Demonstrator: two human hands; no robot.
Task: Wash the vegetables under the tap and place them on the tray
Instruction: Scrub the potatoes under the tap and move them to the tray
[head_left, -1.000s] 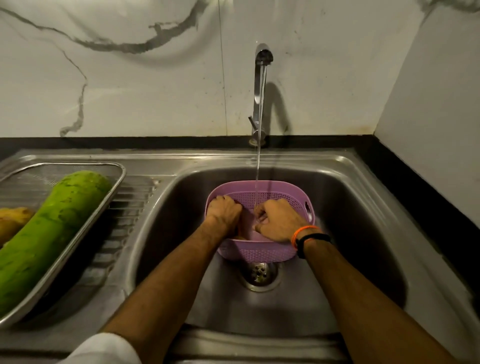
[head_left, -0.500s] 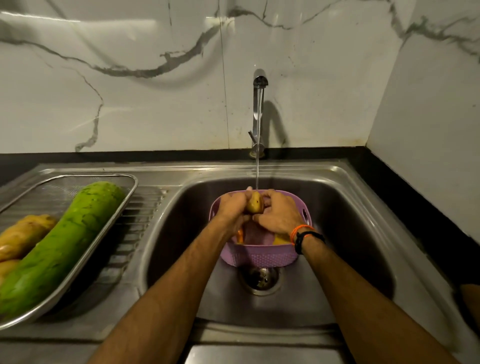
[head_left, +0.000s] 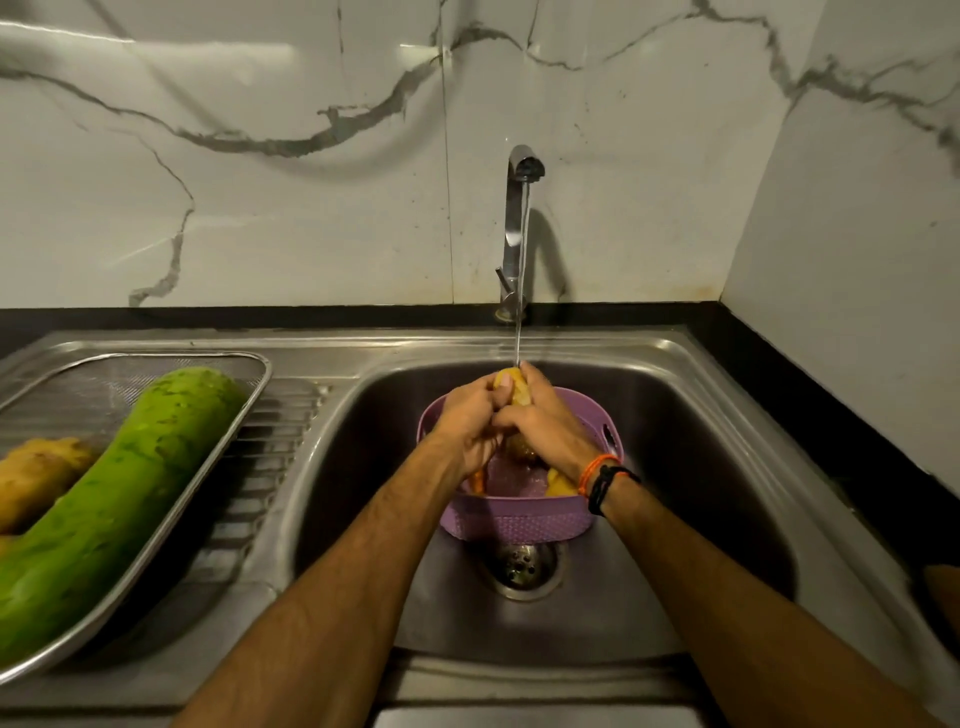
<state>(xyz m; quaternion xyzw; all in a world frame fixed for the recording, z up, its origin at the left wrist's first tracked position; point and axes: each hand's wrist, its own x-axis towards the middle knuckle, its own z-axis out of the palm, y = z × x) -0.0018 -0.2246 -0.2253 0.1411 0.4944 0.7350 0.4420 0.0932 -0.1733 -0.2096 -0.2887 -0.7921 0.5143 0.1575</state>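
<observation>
Holding a yellow potato (head_left: 511, 387) under the tap (head_left: 519, 208), I see my left hand (head_left: 467, 421) and right hand (head_left: 545, 423) both curled around it, above the purple basket (head_left: 514, 519) in the sink (head_left: 701, 467). The tray (head_left: 228, 441) on the left carries a green gourd (head_left: 119, 499).

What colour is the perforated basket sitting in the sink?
Light purple; the basket shows in the head view, below both hands.

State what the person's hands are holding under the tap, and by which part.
Both the left hand and the right hand grip a yellow potato round its lower body; its top end shows under the water.
</observation>
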